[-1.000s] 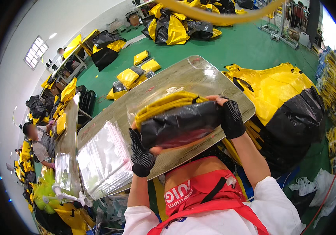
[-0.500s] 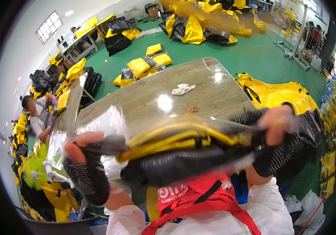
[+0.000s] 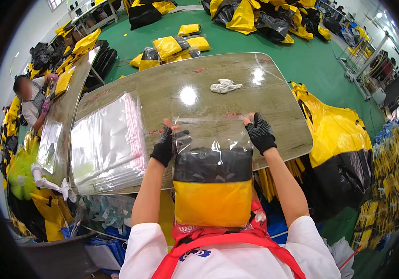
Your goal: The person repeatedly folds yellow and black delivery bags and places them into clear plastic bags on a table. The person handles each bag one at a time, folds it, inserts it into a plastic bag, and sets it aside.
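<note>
A clear plastic bag [image 3: 213, 132] with a folded yellow-and-black bundle [image 3: 212, 200] inside lies in front of me, overlapping the table's near edge and reaching to my torso. The black band of the bundle faces the table and the yellow part is nearest me. My left hand [image 3: 166, 143], in a black dotted glove with some bare fingertips, grips the bag's left side near its far end. On the opposite side my right hand [image 3: 259, 132], gloved alike, has its fingers bent at the bag's far right corner. Film stretches between both hands.
A stack of clear bags [image 3: 108, 144] covers the left of the wood-patterned table [image 3: 162, 100]. A crumpled white cloth [image 3: 226, 86] lies farther back. Yellow-and-black material [image 3: 334, 135] is heaped right of the table. A person [image 3: 32, 100] works at a table on the left.
The blurred, raised bundle has come down toward my torso and now shows its flat yellow-and-black face inside the bag. My hands have moved closer together, to the bag's far end.
</note>
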{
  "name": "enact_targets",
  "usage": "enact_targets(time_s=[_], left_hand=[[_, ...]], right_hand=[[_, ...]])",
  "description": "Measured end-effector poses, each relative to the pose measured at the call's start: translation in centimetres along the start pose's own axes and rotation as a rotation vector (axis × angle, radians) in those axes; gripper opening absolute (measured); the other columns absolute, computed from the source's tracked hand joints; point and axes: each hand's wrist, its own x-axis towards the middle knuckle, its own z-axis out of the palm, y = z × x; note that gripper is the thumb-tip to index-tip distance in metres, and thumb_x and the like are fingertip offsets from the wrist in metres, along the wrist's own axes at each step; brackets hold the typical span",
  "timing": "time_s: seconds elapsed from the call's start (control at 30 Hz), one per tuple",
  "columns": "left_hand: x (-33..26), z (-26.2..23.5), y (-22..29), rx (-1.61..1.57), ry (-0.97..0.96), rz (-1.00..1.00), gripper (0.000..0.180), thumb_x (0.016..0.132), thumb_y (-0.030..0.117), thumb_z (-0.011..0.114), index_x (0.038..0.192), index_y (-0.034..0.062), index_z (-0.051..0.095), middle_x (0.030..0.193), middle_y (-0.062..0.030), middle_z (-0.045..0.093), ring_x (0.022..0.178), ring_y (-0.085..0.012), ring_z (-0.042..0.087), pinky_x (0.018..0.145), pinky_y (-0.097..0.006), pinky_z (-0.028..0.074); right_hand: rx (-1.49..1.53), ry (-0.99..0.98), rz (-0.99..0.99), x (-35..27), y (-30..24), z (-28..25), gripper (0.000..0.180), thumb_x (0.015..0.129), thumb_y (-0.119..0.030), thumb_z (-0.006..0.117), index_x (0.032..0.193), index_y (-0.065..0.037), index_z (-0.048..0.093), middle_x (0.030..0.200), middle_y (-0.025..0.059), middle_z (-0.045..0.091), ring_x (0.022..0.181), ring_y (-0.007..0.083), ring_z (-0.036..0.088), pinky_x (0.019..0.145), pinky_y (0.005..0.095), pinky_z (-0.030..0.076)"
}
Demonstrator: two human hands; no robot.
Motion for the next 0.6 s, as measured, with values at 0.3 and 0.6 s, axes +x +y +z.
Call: enact_targets(time_s=[0.3,0.6], left_hand=[[1.0,-1.3,1.5,0.267,-0.112,0.384,0.030,0.090,0.027,0.057,0.096,-0.0018,0.063,0.091,-0.0070,0.064,0.078,-0.0116,0.058,0.071,-0.025,0.045],[-0.6,-1.1,2.8,0.503,0.006,0.475,0.033,0.093,0.028,0.052,0.098,-0.0021,0.063,0.088,-0.0063,0.066,0.078,-0.0099,0.061,0.071,-0.022,0.048]], right_hand=[[-0.046,-0.413,-0.718,3.8,-15.9,6.9,0.014,0.077,-0.018,0.057,0.077,-0.006,0.065,0.082,0.0136,0.060,0.080,0.0316,0.060,0.069,0.0398,0.049],[-0.199,-0.427,-0.458,10.7,-12.3,8.9,0.016,0.079,-0.023,0.057,0.085,-0.010,0.062,0.088,0.0105,0.065,0.082,0.0266,0.063,0.069,0.0363,0.049]])
